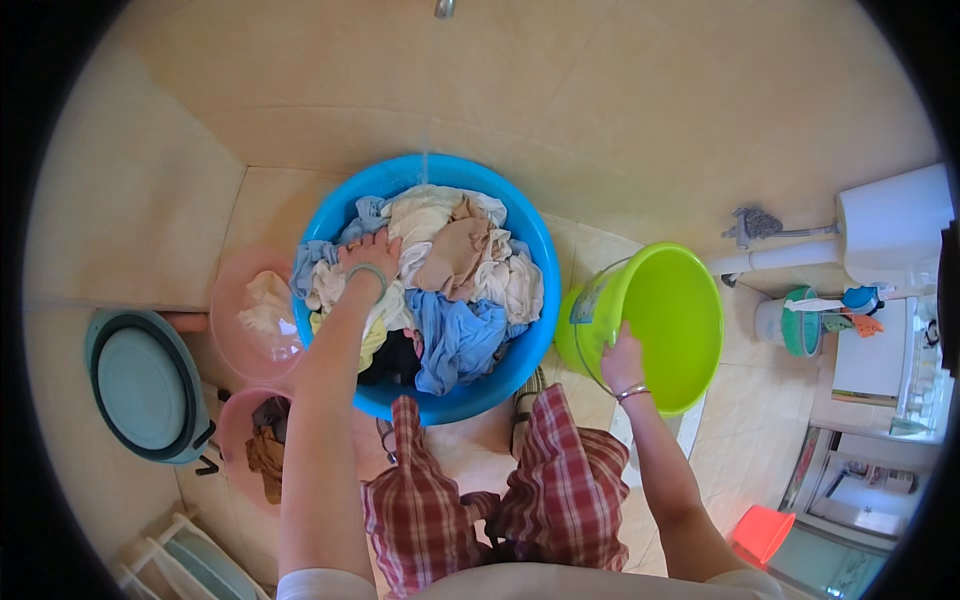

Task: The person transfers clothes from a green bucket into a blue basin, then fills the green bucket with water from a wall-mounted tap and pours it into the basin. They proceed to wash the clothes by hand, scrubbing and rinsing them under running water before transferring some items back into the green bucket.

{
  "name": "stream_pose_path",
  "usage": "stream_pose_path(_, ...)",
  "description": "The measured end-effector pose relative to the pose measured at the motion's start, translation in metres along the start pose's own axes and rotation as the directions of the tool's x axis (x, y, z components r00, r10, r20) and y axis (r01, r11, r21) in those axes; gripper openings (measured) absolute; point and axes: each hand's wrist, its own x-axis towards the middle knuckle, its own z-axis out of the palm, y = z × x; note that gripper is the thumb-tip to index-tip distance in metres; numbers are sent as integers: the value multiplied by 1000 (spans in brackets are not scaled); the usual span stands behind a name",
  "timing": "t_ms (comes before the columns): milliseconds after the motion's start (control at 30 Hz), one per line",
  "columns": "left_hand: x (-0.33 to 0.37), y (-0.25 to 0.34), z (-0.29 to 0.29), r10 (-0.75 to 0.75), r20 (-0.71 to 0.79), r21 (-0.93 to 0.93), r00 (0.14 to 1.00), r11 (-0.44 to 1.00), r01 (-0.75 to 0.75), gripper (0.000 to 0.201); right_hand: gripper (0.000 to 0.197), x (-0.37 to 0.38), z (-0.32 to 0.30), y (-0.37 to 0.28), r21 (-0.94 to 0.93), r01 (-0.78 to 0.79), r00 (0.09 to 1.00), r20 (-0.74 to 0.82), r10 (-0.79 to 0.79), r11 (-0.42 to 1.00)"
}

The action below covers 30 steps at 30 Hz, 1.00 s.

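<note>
A large blue basin (545, 345) in front of me is heaped with wet-looking clothes: white and beige pieces (452, 262), a blue garment (455, 335), and some yellow and black cloth at the near left. My left hand (370, 254) lies on the pile at its left side, fingers outstretched and resting on the cloth. To the right of the basin, a lime-green bucket (672, 330) leans over with its mouth turned toward me and no clothes showing in it. My right hand (622, 360) is closed on the bucket's near left rim, beside its wire handle.
A tap (444, 8) runs a thin stream toward the basin's far edge. On the left are a pink basin (232, 335) with white cloth, another pink basin (238, 462) with brown cloth, and a folding grey-green tub (145, 385). A red container (762, 535) stands lower right.
</note>
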Motion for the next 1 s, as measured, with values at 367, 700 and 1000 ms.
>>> stream_pose_path(367, -145, 144, -85, 302, 392, -915, 869, 29, 403, 87, 27, -44, -153, 43, -498, 471, 878, 182, -443, 728)
stream_pose_path(700, -226, 165, -186, 453, 362, -717, 815, -424, 554, 84, 28, -73, -287, -141, -516, 810, 529, 441, -726, 277)
stream_pose_path(1000, -217, 95, -243, 179, 206, -770, 962, -577, 272, 57, 22, -53, -286, -241, -360, 900, 414, 529, -741, 246)
